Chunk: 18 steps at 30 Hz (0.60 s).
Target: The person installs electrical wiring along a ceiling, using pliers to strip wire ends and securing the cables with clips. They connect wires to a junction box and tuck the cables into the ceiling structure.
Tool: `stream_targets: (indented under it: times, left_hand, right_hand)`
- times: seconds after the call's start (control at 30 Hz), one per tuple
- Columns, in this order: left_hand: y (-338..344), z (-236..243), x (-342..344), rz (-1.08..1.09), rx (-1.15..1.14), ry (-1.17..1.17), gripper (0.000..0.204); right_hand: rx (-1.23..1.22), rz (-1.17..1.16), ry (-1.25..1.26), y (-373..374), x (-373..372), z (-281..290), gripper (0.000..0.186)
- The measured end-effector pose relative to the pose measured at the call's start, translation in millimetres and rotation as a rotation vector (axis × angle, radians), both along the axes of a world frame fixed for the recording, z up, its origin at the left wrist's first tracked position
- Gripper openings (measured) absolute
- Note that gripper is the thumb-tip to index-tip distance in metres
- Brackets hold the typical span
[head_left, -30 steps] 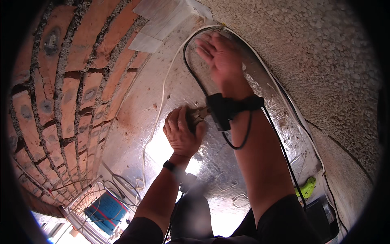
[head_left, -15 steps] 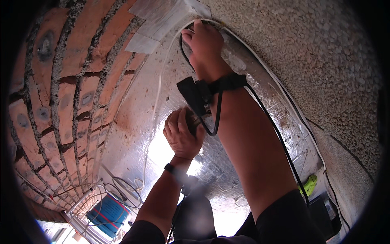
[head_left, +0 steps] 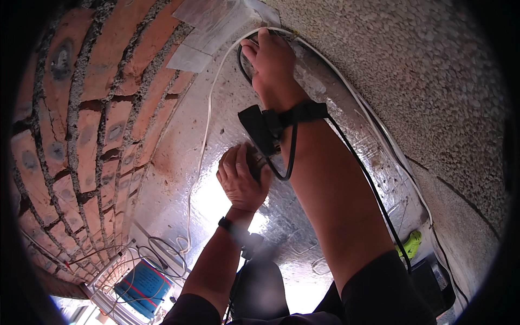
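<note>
My right hand (head_left: 275,60) reaches to the far corner of the surface, beside a white cable (head_left: 210,100) and a black cable (head_left: 240,64). Its fingers are bent round something small that I cannot make out. Nearer to me, my left hand (head_left: 241,181) has its fingers and thumb curled round a dark object (head_left: 254,158). Most of that object is hidden by the hand and by the black device (head_left: 258,130) strapped to my right wrist. A black lead runs from this device along my right forearm.
Rough brick wall (head_left: 81,119) rises on the left, pebble-textured wall (head_left: 411,81) on the right. At the lower left, loose cables lie round a blue spool-like thing (head_left: 143,290). A yellow-green item (head_left: 411,245) and a black box (head_left: 430,287) sit at the lower right.
My right hand has shifted slightly down and left. The white cable's left stretch has moved a little to the left. My left hand has hardly moved.
</note>
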State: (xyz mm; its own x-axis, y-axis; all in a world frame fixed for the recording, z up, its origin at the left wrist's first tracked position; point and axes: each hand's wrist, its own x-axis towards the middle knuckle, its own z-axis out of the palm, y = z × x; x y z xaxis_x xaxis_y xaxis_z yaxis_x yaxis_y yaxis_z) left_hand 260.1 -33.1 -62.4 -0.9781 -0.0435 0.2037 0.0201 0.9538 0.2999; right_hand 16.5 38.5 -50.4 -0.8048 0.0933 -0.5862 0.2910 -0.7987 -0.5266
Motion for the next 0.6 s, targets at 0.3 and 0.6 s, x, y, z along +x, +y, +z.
stream_targets:
  times: [0.3,0.6]
  left_hand:
    - [0.3,4.0,-1.2,-0.004,0.024,0.008,0.063]
    - [0.2,7.3,-1.5,-0.002,-0.008,0.007,0.059]
  right_hand:
    - [0.084,0.145,0.146,19.9,26.1,-9.0,0.023]
    - [1.311,0.517,0.481,157.6,128.7,16.3,0.020]
